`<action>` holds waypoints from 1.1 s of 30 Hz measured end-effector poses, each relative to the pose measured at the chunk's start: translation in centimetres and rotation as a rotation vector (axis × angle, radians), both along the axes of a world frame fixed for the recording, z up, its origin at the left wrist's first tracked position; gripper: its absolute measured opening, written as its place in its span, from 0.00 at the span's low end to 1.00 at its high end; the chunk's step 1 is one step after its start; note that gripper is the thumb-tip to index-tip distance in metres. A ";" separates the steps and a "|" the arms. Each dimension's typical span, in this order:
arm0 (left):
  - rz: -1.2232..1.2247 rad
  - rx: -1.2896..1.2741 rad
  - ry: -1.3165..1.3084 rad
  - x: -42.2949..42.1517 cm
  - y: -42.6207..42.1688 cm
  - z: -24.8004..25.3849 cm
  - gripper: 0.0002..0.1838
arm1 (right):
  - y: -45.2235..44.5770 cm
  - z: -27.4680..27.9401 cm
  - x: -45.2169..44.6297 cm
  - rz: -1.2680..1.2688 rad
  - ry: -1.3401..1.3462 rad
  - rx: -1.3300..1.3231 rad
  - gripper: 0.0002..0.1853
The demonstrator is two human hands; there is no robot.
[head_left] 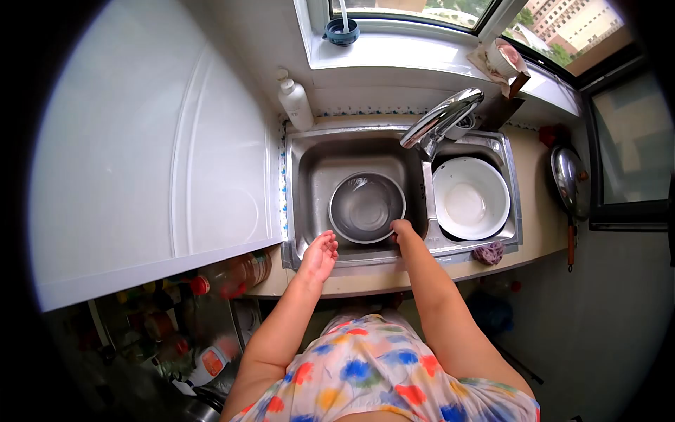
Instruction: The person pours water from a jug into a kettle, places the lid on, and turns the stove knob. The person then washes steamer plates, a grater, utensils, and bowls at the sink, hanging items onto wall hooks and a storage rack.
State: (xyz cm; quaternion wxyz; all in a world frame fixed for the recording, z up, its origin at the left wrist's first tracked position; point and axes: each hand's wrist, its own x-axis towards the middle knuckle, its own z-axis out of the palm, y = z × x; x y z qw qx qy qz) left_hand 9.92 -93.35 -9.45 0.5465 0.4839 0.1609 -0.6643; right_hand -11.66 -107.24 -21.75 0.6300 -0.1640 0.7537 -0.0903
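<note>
A round metal bowl (367,207) stands in the left basin of the steel sink (309,151). My right hand (401,231) is closed on the bowl's lower right rim, its fingertips partly hidden. Just outside the bowl's lower left side, my left hand (321,254) is held palm up with fingers apart, holding nothing. Over the divider between the basins leans a chrome faucet (444,121). In the right basin sits a white basin (471,198) with a pale inside.
A white pump bottle (296,105) stands behind the sink's left corner. A purple scrubber (489,253) lies on the front right edge. At the right hangs a lidded pan (569,181) beside the open window (633,144). Plastic bottles (232,275) are at the lower left.
</note>
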 end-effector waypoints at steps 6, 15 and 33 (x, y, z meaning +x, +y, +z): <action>0.021 -0.043 -0.015 1.7 -0.5 1.3 0.10 | 0.6 3.0 0.8 -0.025 -0.188 -0.077 0.06; -0.055 -0.182 -0.008 -0.9 -2.7 4.4 0.09 | 3.4 13.7 -7.3 -0.104 -0.381 -0.189 0.02; -0.324 -0.226 -0.006 -24.5 -11.8 7.5 0.09 | 0.7 18.6 -36.5 -0.495 -0.193 -0.490 0.04</action>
